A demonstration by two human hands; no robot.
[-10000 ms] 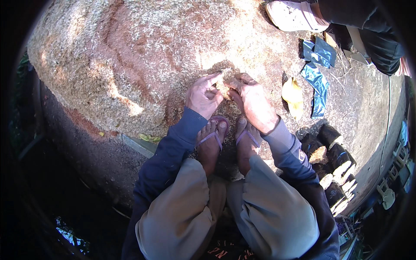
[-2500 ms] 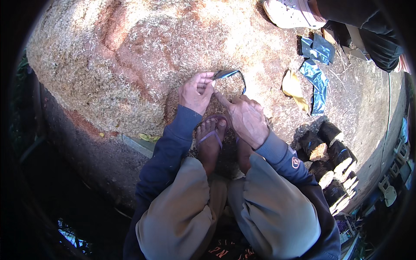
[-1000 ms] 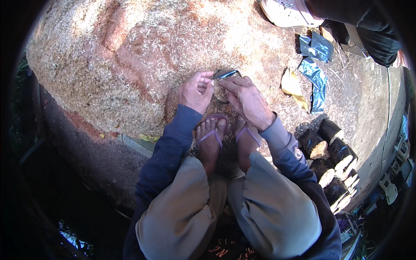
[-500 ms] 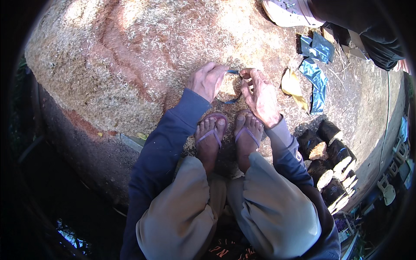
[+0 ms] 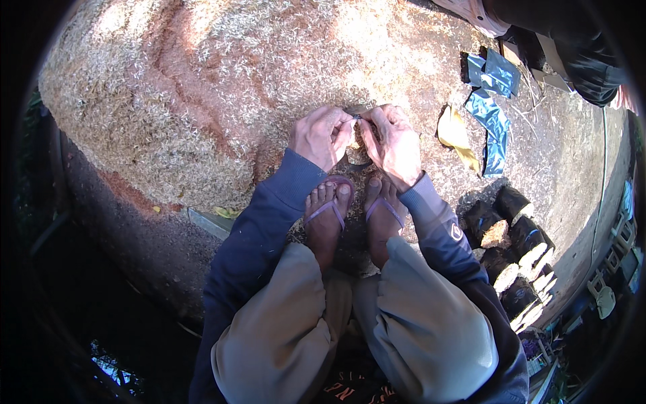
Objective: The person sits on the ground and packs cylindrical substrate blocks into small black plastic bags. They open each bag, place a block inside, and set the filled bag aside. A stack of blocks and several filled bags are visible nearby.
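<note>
two hands pinching dark plastic, sunlit gritty ground, pale mound

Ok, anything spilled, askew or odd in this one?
Slightly untidy: shiny bluish plastic pieces lie strewn at differing angles right of the right hand, beside what looks like a yellow leaf. No damage stands out.

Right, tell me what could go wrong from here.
The left hand and right hand pinch the far side of a dark plastic rim, so it might slip or tear. The loose plastic pieces have nothing visible on top and could blow away. The black bags crowd together with pale filling exposed, so some could spill if knocked.
</note>
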